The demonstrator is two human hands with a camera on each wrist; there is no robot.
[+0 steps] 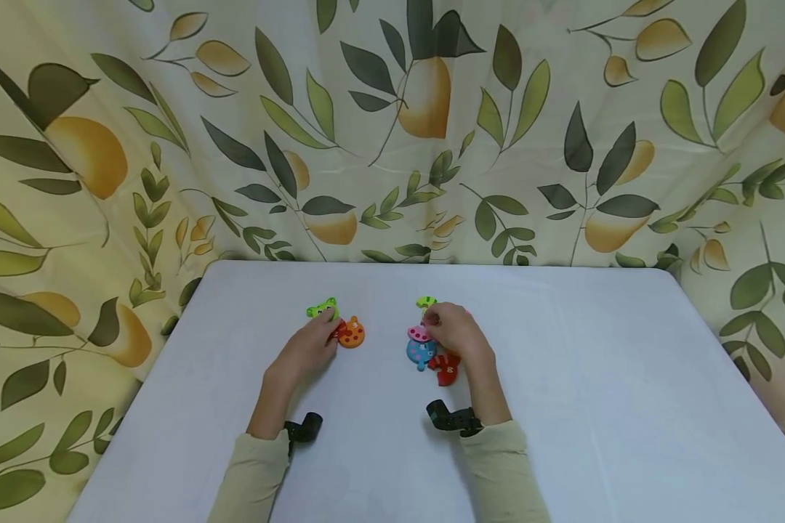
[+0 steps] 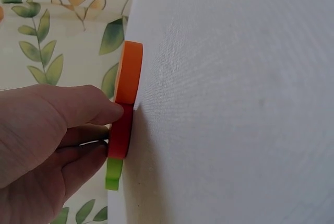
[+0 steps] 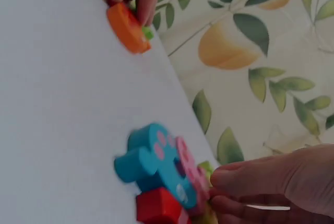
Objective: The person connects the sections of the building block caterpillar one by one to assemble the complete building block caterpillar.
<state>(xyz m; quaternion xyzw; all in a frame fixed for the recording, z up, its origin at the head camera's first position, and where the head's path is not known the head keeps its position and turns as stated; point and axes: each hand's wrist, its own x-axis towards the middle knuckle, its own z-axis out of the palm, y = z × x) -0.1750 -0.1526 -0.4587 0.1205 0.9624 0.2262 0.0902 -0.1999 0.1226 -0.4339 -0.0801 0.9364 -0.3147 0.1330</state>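
Note:
My left hand [image 1: 306, 349] pinches a small red toy piece [image 2: 120, 135] on the white table. An orange spotted animal-shaped piece [image 1: 352, 334] touches its right side, and a green animal-shaped piece [image 1: 323, 308] with eyes lies at its far side. Over a second cluster, my right hand [image 1: 459, 333] has its thumb and fingertips on a pink spotted piece [image 1: 419, 333]. Below that lies a blue piece with pink spots [image 1: 421, 354], beside a red piece [image 1: 448, 373]. A green striped piece [image 1: 425, 301] shows beyond the right fingertips. The hand partly hides this cluster.
The white table [image 1: 602, 378] ends at a far edge close behind the pieces. A curtain [image 1: 379, 181] printed with leaves and fruit hangs behind it and at both sides. Black wrist cameras [image 1: 454, 418] sit on both forearms, low over the table.

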